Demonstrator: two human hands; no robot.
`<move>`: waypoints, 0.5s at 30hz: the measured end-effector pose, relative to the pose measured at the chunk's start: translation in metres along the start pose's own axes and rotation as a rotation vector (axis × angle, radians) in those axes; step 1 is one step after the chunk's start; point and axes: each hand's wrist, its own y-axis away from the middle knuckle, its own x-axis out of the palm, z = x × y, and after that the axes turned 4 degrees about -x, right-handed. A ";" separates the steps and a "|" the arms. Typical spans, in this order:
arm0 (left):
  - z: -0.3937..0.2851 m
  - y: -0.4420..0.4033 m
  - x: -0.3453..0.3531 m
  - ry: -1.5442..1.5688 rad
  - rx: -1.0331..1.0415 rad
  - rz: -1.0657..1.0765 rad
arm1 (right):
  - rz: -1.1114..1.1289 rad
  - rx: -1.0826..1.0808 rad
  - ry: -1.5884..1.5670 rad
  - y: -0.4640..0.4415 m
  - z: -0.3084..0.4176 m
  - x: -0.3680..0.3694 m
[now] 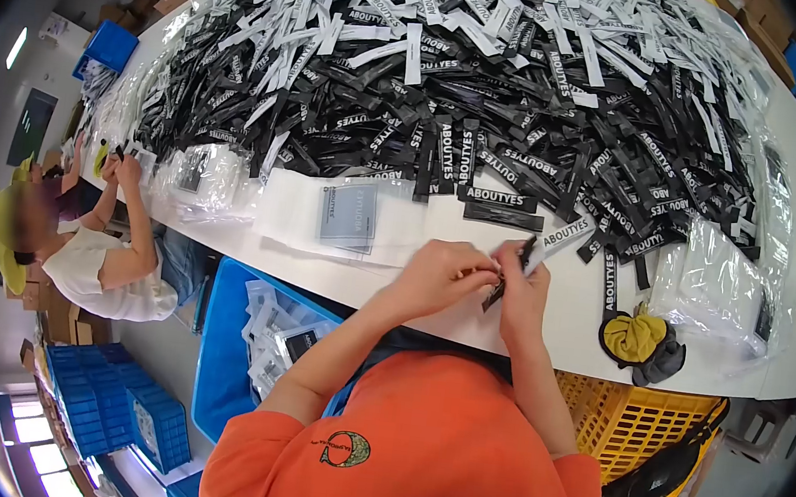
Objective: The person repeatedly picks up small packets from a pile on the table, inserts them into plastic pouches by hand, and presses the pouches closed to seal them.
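Note:
My right hand [523,286] is closed on black stick packets [528,251], whose dark ends stick out above and below the fingers. A white stick packet [566,235] printed ABOUTYES reaches the same fingers; whether they grip it I cannot tell. My left hand [451,272] is pinched right beside, fingertips against the right hand's, and what they hold is hidden. Just beyond lie black packets [495,199] at the edge of a large heap [384,102] of black and white ones. A clear printed pouch [348,216] rests on white sheets left of my hands.
Clear plastic bags [719,287] and a yellow-and-grey scrunchie [636,340] sit on the right. Below the table edge are a blue bin [222,356] holding pouches and a yellow crate [627,423]. Another person [105,266] works at the left.

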 end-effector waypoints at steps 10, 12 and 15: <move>0.050 -0.012 -0.116 -0.793 0.041 -0.488 | 0.211 -0.242 0.459 0.004 0.008 -0.020; 0.031 -0.007 -0.119 -0.503 -0.191 -0.399 | 0.212 -0.437 0.522 0.004 0.011 -0.013; -0.007 0.013 -0.100 -0.188 -0.186 -0.318 | 0.283 -0.609 0.550 0.009 0.029 0.004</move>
